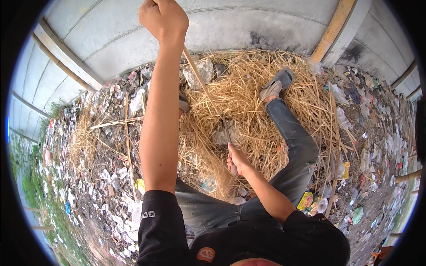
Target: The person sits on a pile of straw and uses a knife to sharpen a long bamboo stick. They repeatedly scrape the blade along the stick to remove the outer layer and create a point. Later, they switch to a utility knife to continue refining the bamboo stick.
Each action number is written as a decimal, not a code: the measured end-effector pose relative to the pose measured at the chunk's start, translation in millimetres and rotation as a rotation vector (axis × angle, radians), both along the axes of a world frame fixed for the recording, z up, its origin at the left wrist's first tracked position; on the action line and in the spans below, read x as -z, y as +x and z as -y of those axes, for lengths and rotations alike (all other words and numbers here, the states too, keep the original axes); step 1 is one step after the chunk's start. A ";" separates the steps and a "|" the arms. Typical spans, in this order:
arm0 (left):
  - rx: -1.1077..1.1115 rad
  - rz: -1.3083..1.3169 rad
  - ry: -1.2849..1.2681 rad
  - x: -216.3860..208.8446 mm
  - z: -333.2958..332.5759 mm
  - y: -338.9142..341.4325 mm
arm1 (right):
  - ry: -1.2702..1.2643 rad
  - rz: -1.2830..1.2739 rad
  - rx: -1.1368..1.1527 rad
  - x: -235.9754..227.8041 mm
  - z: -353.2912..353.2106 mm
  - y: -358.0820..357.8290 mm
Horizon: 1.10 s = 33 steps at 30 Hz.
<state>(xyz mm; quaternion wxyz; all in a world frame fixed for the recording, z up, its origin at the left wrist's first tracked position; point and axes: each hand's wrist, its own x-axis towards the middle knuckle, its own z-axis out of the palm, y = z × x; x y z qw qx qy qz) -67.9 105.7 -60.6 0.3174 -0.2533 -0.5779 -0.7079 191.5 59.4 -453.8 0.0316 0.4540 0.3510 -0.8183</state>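
Note:
My left hand [163, 20] is raised high at the top, its fingers closed round the upper end of a long, thin bamboo strip [202, 82]. From there the strip slants down to the right, partly hidden by my wrist. Low in front of me, my right hand [238, 160] grips the handle of a knife [227, 131]. Its dark blade points up and meets the strip's lower part above a grey stone [225, 134]. Pale bamboo shavings [244, 95] lie heaped around the stone, between my spread legs.
A grey concrete wall [230, 26] with bamboo posts [333, 31] stands ahead. A large pale rock [198, 74] sits at the heap's far side. My sandalled foot [278, 83] rests on shavings. Scattered litter [111, 186] covers the ground on both sides, with bamboo sticks [128, 146] at left.

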 end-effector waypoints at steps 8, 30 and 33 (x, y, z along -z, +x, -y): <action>-0.032 0.038 0.048 -5.7 3.7 -21.3 | -0.558 -0.403 0.113 78.3 -18.3 25.9; 0.024 0.033 0.150 -43.1 110.2 65.0 | 0.341 -0.220 -0.195 -82.7 10.8 42.6; 0.043 0.080 0.174 -40.9 113.1 47.7 | 0.352 -0.220 -0.129 -99.3 9.2 38.7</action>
